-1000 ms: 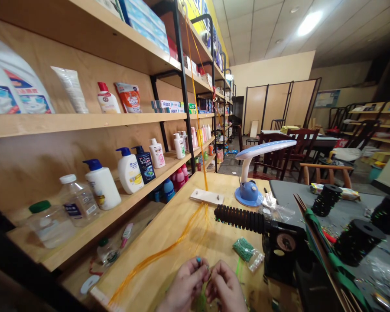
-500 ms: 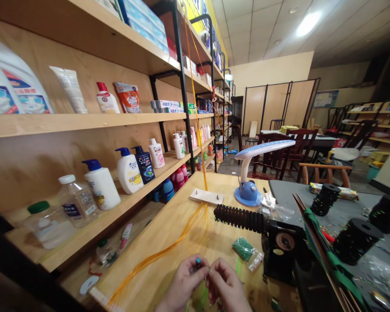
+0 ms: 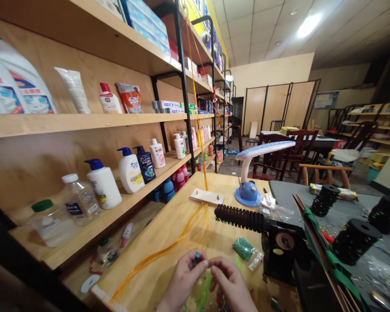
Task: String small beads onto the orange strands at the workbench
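Close together at the table's front, both hands pinch with the fingertips meeting. My left hand point(image 3: 183, 277) is closed, and a small blue-ended thing point(image 3: 197, 256) shows by its curled index finger; its kind is unclear. My right hand point(image 3: 230, 281) is closed too, thumb against index finger, on something too small to make out. Behind and left of them runs a bundle of orange threads point(image 3: 159, 252), coming from a white block with two screws point(image 3: 207, 197). Bright green strands point(image 3: 204, 291) lie below the hands. Right of them is a clear bag of green beads point(image 3: 243, 248).
A black device with a ribbed roller point(image 3: 238, 217) stands right of the hands, beyond it black spools point(image 3: 355, 238) on a grey table point(image 3: 289, 195). A blue-white desk lamp point(image 3: 248, 193) rises at the back. Shelves of bottles point(image 3: 130, 171) line the left side.
Both hands have shifted slightly upward, and the right hand has turned a little with its fingers more extended toward the left fingertips. More green strand shows between them.
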A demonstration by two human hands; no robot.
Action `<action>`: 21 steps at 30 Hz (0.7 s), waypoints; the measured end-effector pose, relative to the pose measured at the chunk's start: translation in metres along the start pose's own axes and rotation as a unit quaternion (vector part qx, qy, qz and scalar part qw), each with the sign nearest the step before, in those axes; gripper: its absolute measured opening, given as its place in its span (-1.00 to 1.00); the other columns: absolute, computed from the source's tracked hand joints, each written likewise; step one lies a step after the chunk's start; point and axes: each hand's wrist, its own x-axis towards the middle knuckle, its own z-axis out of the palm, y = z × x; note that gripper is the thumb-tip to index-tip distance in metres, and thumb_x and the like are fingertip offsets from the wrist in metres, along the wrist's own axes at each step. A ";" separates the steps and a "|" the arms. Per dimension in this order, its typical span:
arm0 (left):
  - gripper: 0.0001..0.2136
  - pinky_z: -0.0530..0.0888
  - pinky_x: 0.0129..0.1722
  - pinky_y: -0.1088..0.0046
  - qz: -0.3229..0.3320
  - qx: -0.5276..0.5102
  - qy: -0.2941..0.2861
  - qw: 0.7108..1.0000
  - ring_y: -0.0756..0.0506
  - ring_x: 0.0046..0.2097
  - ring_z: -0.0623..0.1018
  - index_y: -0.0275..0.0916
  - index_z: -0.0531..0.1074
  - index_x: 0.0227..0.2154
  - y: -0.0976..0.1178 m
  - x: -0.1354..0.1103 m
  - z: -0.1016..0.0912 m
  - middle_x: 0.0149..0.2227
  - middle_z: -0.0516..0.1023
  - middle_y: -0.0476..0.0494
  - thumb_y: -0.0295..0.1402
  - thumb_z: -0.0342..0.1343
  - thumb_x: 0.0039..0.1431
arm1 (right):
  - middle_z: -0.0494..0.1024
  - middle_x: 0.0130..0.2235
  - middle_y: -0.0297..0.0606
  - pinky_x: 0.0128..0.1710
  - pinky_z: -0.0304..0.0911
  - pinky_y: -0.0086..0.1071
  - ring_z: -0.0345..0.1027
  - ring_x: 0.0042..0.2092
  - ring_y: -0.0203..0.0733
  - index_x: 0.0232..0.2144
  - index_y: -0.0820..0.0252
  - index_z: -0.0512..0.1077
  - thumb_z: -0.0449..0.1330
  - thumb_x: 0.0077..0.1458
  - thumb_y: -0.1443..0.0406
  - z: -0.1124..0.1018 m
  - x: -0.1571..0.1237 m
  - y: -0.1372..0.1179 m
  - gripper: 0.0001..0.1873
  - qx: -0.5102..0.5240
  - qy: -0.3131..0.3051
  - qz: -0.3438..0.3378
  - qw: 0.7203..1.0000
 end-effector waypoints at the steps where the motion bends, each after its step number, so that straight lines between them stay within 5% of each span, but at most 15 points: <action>1: -0.79 0.34 -0.39 0.50 0.010 0.010 -0.002 1.000 -0.02 -0.44 0.37 -0.25 0.47 -0.51 0.002 0.000 0.000 -0.54 0.41 0.05 -0.22 0.31 -0.02 | 0.42 -0.62 -0.46 -0.74 0.09 -0.59 0.19 -0.68 -0.42 -0.32 0.22 0.46 0.31 -0.19 -0.22 0.000 0.000 0.000 -0.35 0.016 -0.008 -0.002 1.000; 4: -0.79 0.37 -0.34 0.46 0.036 0.039 -0.011 0.999 -0.06 -0.41 0.42 -0.25 0.48 -0.52 0.003 0.000 0.001 -0.53 0.45 0.01 -0.21 0.29 0.01 | 0.49 -0.54 -0.40 -0.68 0.17 -0.57 0.28 -0.63 -0.41 -0.37 0.21 0.44 0.35 -0.17 -0.16 0.001 0.000 0.002 -0.43 0.057 -0.016 -0.010 0.998; 7: -0.80 0.39 -0.29 0.44 0.039 0.044 -0.009 0.998 -0.09 -0.35 0.46 -0.25 0.53 -0.46 -0.002 0.001 0.000 -0.46 0.51 -0.04 -0.20 0.30 0.01 | 0.42 -0.64 -0.48 -0.71 0.05 -0.60 0.17 -0.69 -0.47 -0.50 0.19 0.36 0.35 -0.15 -0.13 0.000 0.001 0.007 -0.47 0.065 0.007 -0.019 0.998; 13: -0.66 0.20 -0.57 0.52 -0.049 0.006 -0.077 0.996 0.06 -0.58 0.22 -0.24 0.56 -0.35 -0.022 0.001 -0.002 -0.54 0.42 0.06 -0.05 0.31 -0.03 | 0.36 -0.68 -0.53 -0.72 -0.04 -0.60 0.09 -0.71 -0.48 -0.49 0.17 0.32 0.36 -0.07 -0.04 -0.005 0.002 0.009 -0.54 0.133 0.005 -0.017 0.991; 21: -0.70 0.16 -0.55 0.53 -0.040 0.023 -0.126 0.991 0.07 -0.56 0.19 -0.25 0.53 -0.45 -0.018 0.000 -0.001 -0.57 0.37 0.08 -0.08 0.30 0.01 | 0.38 -0.66 -0.51 -0.70 -0.08 -0.59 0.07 -0.69 -0.48 -0.48 0.17 0.32 0.37 -0.05 0.01 -0.005 -0.002 0.000 -0.58 0.178 0.021 -0.039 0.983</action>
